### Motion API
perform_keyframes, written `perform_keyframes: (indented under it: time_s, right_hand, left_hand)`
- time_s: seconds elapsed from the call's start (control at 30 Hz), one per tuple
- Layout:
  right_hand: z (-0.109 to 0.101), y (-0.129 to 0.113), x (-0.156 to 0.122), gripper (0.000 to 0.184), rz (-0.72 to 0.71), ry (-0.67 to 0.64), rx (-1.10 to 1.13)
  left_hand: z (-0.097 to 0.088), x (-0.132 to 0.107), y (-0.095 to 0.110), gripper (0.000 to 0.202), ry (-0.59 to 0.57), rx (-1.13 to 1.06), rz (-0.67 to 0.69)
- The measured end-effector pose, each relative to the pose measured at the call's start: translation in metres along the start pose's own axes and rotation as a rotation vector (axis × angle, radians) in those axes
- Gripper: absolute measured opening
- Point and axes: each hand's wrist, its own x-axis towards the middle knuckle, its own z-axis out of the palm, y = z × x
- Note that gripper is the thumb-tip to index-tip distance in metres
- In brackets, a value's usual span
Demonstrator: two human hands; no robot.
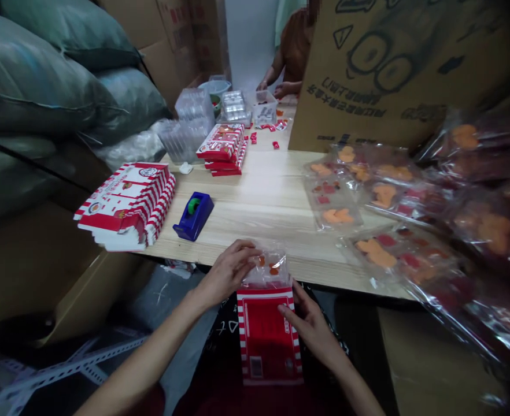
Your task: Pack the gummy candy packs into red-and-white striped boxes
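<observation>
A red box with red-and-white striped edges [269, 335] lies over my lap at the table's front edge. From its far end sticks a clear plastic pack [266, 270] with small orange-brown pieces inside. My right hand [311, 323] grips the box along its right side, thumb on the top face. At the pack's left edge, my left hand [233, 268] has its fingers bent and closed on the plastic. Part of the pack is hidden inside the box.
Stacked striped boxes [127, 202] and a blue tape dispenser [194, 215] stand on the left. Clear packs with orange pieces [376, 251] pile up on the right. A large carton [394, 75] stands behind them; a co-worker's hands [276, 86] show at the far end.
</observation>
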Motion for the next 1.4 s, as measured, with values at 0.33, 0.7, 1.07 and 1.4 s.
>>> perform_keyframes:
  time_s: [0.33,0.7,1.07,1.4]
  right_hand:
    - [0.008,-0.014,-0.011,0.068,0.008,-0.009,0.08]
    - [0.01,-0.026,-0.006,0.048,-0.147,0.197,0.005]
    - [-0.008,-0.028,-0.042,0.035,0.061,0.144,0.233]
    - [-0.008,-0.024,-0.039,0.043,0.046,0.231,0.043]
  left_hand:
    - [-0.005,-0.013,0.03,0.031,-0.378,0.235,0.038]
    - [0.022,-0.008,0.037,0.022,-0.246,0.285,0.085]
    - [0.057,-0.078,0.034,0.076,0.254,-0.096,-0.189]
    - [0.095,-0.092,0.022,0.032,0.031,-0.634,-0.588]
